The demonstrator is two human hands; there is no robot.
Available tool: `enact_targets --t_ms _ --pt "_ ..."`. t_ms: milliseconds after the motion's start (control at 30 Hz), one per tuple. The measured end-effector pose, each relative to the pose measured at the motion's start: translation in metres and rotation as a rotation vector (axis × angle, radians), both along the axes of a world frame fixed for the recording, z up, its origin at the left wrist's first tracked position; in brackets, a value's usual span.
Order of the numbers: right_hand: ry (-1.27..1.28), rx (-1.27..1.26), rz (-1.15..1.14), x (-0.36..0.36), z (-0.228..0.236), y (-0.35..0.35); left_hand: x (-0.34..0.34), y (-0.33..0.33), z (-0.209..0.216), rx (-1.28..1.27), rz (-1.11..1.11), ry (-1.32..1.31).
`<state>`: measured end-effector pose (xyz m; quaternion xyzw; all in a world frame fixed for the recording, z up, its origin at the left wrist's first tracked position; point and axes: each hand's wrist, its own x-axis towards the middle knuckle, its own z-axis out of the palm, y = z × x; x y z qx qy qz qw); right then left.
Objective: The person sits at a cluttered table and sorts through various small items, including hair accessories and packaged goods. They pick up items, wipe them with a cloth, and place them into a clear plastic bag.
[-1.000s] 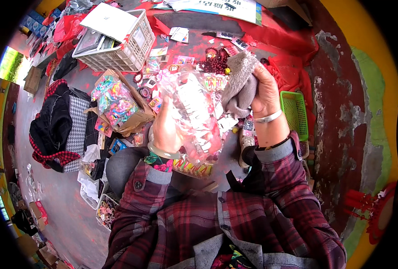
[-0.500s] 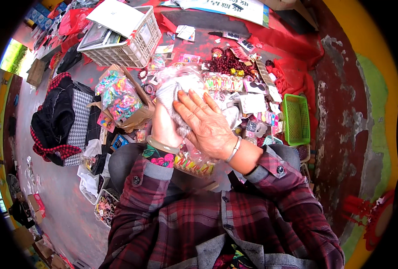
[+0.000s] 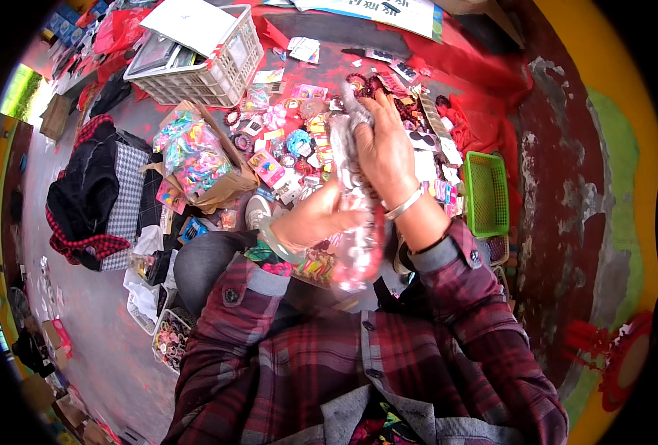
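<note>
A crinkled clear plastic bag [image 3: 355, 248], blurred by motion, hangs upright between my hands in front of my body. My left hand [image 3: 313, 219] grips its left side, its fingers partly smeared. Higher up and to the right, my right hand [image 3: 388, 156] is closed on a soft grey cloth [image 3: 353, 104] bunched at the bag's upper end. What lies inside the bag cannot be made out. Below my left hand a clear pack of colourful hair clips [image 3: 316, 267] sits by my lap. Past my hands spread many small accessories, including a light-blue hair tie [image 3: 298, 142] and a pink card [image 3: 267, 167].
An open cardboard box [image 3: 229, 182] of bagged colourful pieces stands on the left. Behind it is a white plastic crate [image 3: 229, 70]. A green basket [image 3: 487, 196] sits on the right. Dark clothing [image 3: 84, 189] lies far left, and a basket of hair ties [image 3: 172, 340] stands beside my left knee.
My right hand has lifted off the cloth it lay flat on and moved up and right, now gripping it. The left hand has lowered and turned; the bag has swung upright, uncovering accessories behind.
</note>
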<state>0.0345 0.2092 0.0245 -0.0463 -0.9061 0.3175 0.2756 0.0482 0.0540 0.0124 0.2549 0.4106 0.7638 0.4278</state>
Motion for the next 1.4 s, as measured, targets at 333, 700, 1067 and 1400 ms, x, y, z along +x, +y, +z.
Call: enact_targets --t_ms 333,700,1067,1400 --pt "0.055 -1.508 0.124 -0.010 0.002 0.062 -0.014 -0.001 -0.022 0.048 0.292 -0.377" --pt "0.010 -0.946 0.570 0.012 0.043 0.056 -0.014 -0.008 -0.015 0.139 0.275 -0.629" --pt "-0.148 0.038 0.750 0.008 0.004 0.001 -0.031 -0.018 0.005 0.238 0.417 -0.578" --pt "-0.132 0.328 0.902 0.043 0.018 -0.046 -0.048 -0.042 -0.014 0.253 0.351 -0.604"
